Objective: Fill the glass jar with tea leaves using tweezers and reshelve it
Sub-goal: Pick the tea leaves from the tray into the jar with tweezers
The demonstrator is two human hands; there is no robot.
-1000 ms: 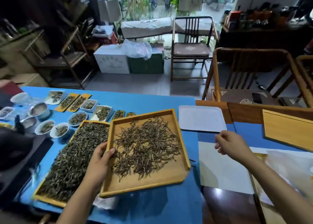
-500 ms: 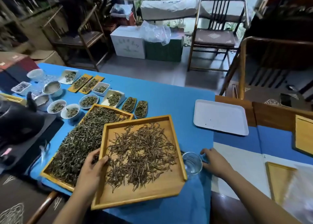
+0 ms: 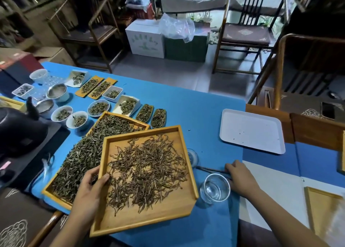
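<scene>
An empty glass jar (image 3: 214,189) stands upright on the blue table (image 3: 201,105), just right of a wooden tray (image 3: 160,216) spread with brown tea leaves (image 3: 147,170). My left hand (image 3: 91,190) grips the tray's left rim, thumb inside. The tray is tilted and overlaps a second wooden tray of greenish leaves (image 3: 84,153). Dark tweezers (image 3: 211,169) lie flat beyond the jar. My right hand (image 3: 240,177) rests on their right end with fingers curled around it. A small round glass piece (image 3: 192,157) sits by the tray's right rim.
Several small dishes and scoops of tea samples (image 3: 99,106) line the far left of the table, beside a black kettle (image 3: 18,131). A white plastic tray (image 3: 252,131) lies at the right. Wooden chairs (image 3: 246,32) and boxes (image 3: 145,39) stand beyond the table.
My right hand left the jar and moved onto the tweezers. The jar now stands nearer me beside the tray. My left hand kept hold of the tray. The view tipped downward.
</scene>
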